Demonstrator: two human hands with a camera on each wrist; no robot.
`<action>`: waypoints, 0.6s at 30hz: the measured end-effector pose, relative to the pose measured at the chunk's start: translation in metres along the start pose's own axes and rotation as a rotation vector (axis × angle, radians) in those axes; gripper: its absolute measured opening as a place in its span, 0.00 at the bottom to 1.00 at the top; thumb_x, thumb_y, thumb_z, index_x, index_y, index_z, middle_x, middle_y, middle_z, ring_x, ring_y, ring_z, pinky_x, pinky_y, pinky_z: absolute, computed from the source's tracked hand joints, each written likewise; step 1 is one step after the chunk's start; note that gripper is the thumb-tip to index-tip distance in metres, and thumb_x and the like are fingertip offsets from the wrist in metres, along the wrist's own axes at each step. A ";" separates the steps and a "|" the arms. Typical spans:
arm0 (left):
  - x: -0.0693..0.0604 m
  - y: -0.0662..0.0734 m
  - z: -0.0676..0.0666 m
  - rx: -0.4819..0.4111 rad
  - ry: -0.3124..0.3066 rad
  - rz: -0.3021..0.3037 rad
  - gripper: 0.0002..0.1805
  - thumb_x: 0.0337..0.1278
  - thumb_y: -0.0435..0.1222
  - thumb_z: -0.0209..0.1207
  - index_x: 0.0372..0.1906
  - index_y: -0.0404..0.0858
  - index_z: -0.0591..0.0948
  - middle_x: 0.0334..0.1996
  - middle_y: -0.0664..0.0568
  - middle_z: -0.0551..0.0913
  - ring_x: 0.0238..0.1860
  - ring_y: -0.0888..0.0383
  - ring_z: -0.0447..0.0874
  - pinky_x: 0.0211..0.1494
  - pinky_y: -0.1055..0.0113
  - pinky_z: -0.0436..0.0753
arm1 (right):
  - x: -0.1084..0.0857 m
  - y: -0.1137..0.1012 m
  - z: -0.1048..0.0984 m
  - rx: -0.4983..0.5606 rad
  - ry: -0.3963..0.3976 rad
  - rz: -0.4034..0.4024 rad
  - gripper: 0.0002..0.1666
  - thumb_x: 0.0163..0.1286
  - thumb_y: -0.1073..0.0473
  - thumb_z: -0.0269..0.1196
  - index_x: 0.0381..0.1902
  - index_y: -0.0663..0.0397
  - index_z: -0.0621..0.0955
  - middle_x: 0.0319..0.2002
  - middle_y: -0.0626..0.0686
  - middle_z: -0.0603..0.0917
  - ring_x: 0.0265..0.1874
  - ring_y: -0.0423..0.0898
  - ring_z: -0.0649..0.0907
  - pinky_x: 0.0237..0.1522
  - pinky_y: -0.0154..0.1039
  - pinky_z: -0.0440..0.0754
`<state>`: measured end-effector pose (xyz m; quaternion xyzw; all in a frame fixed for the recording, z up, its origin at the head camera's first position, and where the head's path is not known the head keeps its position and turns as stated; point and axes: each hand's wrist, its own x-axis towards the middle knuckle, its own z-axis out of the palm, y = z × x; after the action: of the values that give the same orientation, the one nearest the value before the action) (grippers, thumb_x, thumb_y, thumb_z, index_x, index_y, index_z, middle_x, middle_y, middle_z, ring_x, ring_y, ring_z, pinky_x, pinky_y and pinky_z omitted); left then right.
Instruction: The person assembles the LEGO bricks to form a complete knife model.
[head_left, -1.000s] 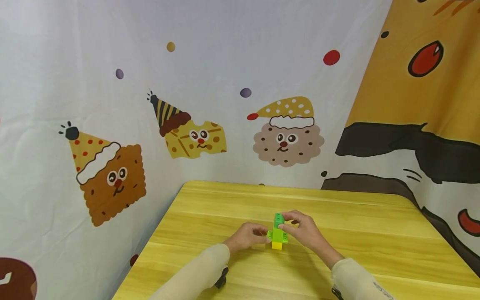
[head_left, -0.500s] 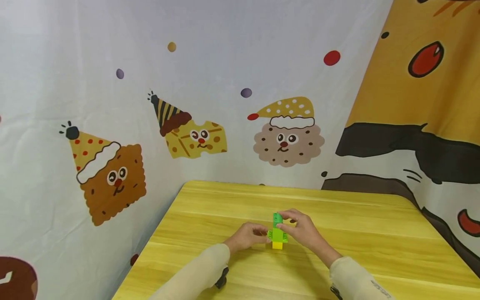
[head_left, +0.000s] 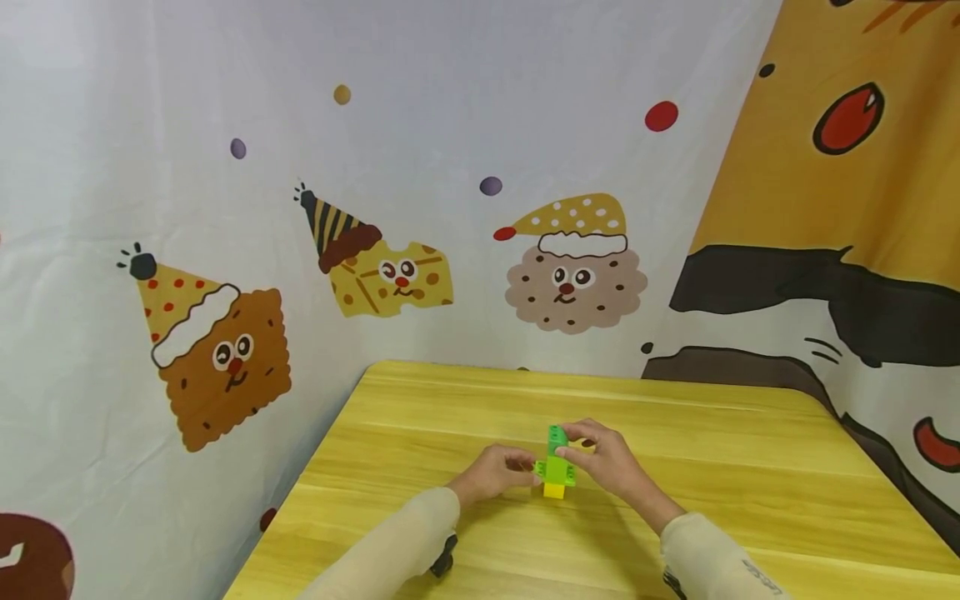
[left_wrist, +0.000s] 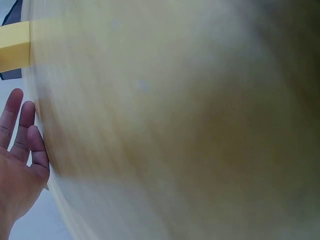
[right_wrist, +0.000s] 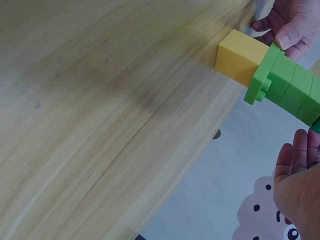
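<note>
A small tower of toy bricks stands upright in the head view, with a yellow brick (head_left: 553,491) at its base. Above that a light green plate (right_wrist: 261,75) sticks out on both sides, then several light green bricks (right_wrist: 295,89) follow. A dark green brick (head_left: 557,440) tops the tower. My right hand (head_left: 609,460) pinches this top brick between thumb and fingers from the right. At the plate's left end, my left hand (head_left: 491,475) steadies the tower, thumb against the plate. The left wrist view shows only part of the left hand (left_wrist: 22,160) near the yellow brick.
The tower stands on a wood-grain table (head_left: 420,408). Behind it hangs a white cloth (head_left: 450,108) printed with cartoon biscuits and cheese. A dark strap piece (head_left: 444,557) shows at my left sleeve.
The dark green brick and my right hand shift slightly left, then back right. My left hand keeps its place at the plate.
</note>
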<state>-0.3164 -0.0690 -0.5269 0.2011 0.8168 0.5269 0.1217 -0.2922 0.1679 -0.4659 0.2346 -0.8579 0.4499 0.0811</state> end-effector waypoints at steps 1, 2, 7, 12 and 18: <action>0.000 -0.001 0.000 -0.003 0.000 0.002 0.16 0.57 0.45 0.70 0.49 0.47 0.87 0.38 0.60 0.83 0.40 0.60 0.80 0.43 0.64 0.80 | 0.000 0.001 0.000 0.001 -0.001 -0.004 0.19 0.65 0.54 0.70 0.54 0.48 0.85 0.46 0.43 0.83 0.48 0.52 0.82 0.51 0.50 0.77; 0.000 -0.001 0.000 -0.006 0.000 0.005 0.16 0.56 0.45 0.71 0.49 0.46 0.87 0.38 0.60 0.83 0.40 0.60 0.80 0.42 0.64 0.80 | 0.000 0.001 0.000 0.002 -0.002 -0.008 0.19 0.65 0.55 0.70 0.53 0.47 0.85 0.46 0.43 0.83 0.48 0.52 0.82 0.51 0.50 0.77; 0.001 -0.002 0.000 -0.006 0.003 0.013 0.16 0.57 0.45 0.70 0.49 0.46 0.87 0.39 0.59 0.83 0.40 0.60 0.80 0.42 0.65 0.80 | 0.002 0.002 -0.001 -0.013 -0.019 -0.007 0.17 0.64 0.56 0.71 0.51 0.46 0.86 0.46 0.42 0.83 0.49 0.54 0.81 0.51 0.49 0.78; 0.000 -0.001 -0.001 -0.003 0.000 0.015 0.16 0.57 0.45 0.70 0.50 0.46 0.87 0.39 0.59 0.83 0.41 0.59 0.80 0.42 0.65 0.80 | 0.003 0.001 -0.004 -0.016 -0.050 0.010 0.16 0.65 0.55 0.70 0.51 0.48 0.86 0.46 0.42 0.83 0.50 0.55 0.80 0.50 0.48 0.77; 0.000 0.001 -0.001 -0.004 -0.003 0.018 0.15 0.57 0.44 0.70 0.49 0.46 0.87 0.38 0.59 0.84 0.40 0.59 0.81 0.40 0.65 0.80 | 0.004 0.001 -0.004 0.023 -0.068 0.046 0.16 0.65 0.55 0.71 0.51 0.48 0.86 0.46 0.43 0.83 0.51 0.57 0.79 0.52 0.54 0.76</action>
<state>-0.3162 -0.0696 -0.5262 0.2090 0.8136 0.5295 0.1184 -0.2962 0.1706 -0.4632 0.2311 -0.8599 0.4534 0.0389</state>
